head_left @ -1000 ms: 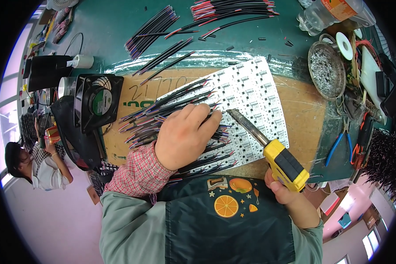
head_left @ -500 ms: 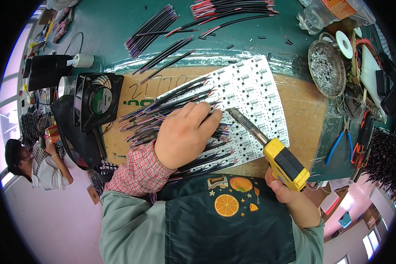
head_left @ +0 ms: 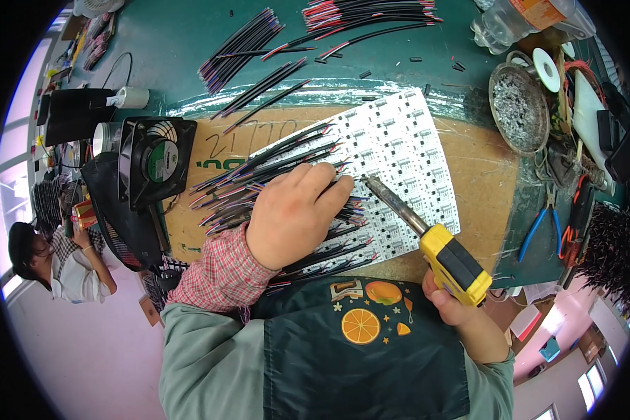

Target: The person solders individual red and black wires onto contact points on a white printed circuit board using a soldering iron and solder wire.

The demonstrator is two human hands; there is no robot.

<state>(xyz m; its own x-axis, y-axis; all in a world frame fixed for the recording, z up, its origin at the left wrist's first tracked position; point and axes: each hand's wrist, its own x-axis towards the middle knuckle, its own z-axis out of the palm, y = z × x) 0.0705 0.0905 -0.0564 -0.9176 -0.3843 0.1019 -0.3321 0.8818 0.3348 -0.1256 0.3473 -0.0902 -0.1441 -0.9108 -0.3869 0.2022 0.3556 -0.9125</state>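
My right hand (head_left: 446, 301) is wrapped round the grip of a yellow and black soldering gun (head_left: 456, 264). Its dark tip rests on or just above a white panel of small circuit boards (head_left: 413, 161), close to my left fingertips. Across the panel's left part, my left hand (head_left: 292, 210) lies over black-sheathed wires (head_left: 287, 150) with coloured ends. The fingers are bent and drawn together; their tips point down at a wire end, and the hand hides what they pinch. Several wires lie in rows above and below that hand, their right ends on the panel.
A cardboard sheet (head_left: 490, 189) lies under the panel. A black fan (head_left: 157, 162) stands at left, bundles of wires (head_left: 241, 49) at the back. On the right are a dish of solder scraps (head_left: 518, 108) and blue-handled pliers (head_left: 539, 227). Another person (head_left: 70, 259) sits far left.
The soldering gun's tip has shifted very slightly right and toward me, a little away from my left fingertips. My left hand and the wires have stayed in place.
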